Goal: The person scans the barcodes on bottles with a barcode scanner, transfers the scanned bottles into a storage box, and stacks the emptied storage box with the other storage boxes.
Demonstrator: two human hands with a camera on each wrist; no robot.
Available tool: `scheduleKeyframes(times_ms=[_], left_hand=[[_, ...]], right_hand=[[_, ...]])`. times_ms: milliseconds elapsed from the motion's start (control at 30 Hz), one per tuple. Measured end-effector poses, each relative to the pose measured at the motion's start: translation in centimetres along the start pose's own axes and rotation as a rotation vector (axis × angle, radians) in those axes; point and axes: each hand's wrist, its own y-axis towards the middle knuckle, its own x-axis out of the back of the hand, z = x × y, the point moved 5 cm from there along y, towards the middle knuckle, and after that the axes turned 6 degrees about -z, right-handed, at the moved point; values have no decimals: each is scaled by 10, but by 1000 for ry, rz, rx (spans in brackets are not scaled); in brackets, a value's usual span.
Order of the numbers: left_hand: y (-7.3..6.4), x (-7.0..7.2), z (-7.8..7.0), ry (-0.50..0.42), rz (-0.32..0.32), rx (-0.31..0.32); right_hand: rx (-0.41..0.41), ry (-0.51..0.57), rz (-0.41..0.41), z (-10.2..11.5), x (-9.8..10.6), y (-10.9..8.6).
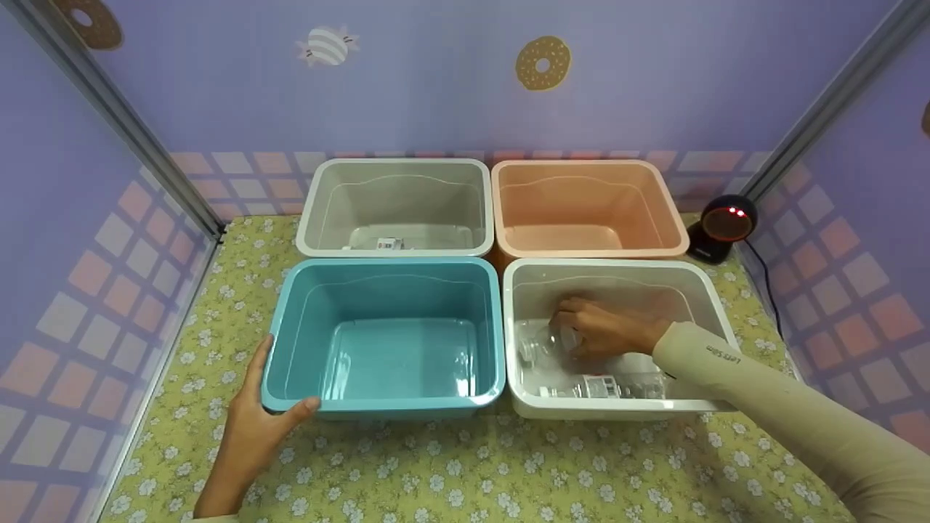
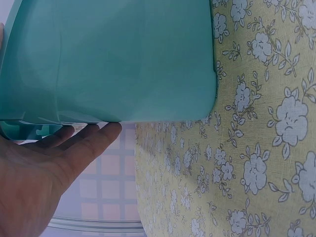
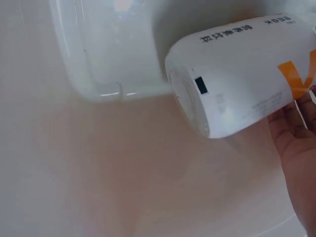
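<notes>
My left hand (image 1: 251,425) rests at the near left corner of a teal bin (image 1: 392,407). Its thumb lies by the front rim and its fairly straight fingers (image 2: 94,140) touch the outer side wall. Inside the near right white bin (image 1: 617,265), my right hand (image 1: 599,330) is reaching down with bent fingers. It holds a bottle (image 3: 242,79) with a white wrap, dark print and an orange mark; part of the grip is cut off by the right wrist view's edge. A clear bottle (image 1: 599,387) lies along that bin's front, with more clear plastic beside the hand.
Behind stand a grey bin (image 1: 396,165) with a small white item (image 1: 390,243) in it and an orange bin (image 1: 581,167). A black scanner (image 1: 716,229) with red lights and a cable is at the right. Flowered cloth (image 1: 436,472) covers the table between purple walls.
</notes>
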Motion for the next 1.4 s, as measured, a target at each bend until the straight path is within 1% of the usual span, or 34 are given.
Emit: scheduleKeyframes(times_ms=[100, 233, 300, 467, 567, 700, 867, 1000, 1267, 1400], left_hand=[[0, 0, -1, 6, 3, 1], [0, 0, 0, 8, 6, 12], [0, 1, 1, 12, 6, 17], [0, 1, 3, 16, 2, 25], [0, 1, 3, 12, 0, 27], [0, 1, 3, 12, 0, 22], [0, 1, 1, 19, 1, 14], [0, 1, -2, 26, 8, 9], [0, 0, -2, 13, 14, 33], [0, 0, -1, 9, 15, 40]], right_hand=[[29, -22, -36, 1, 6, 0], [-7, -4, -74, 0, 16, 1], [-43, 23, -84, -1, 22, 3], [-160, 131, -96, -2, 34, 7], [-208, 191, -97, -2, 41, 8], [-268, 268, -114, -2, 50, 6], [-368, 361, -130, -3, 57, 2], [-422, 427, -160, -4, 62, -3], [-447, 498, -230, -3, 76, -8], [-456, 515, -262, -3, 84, -11]])
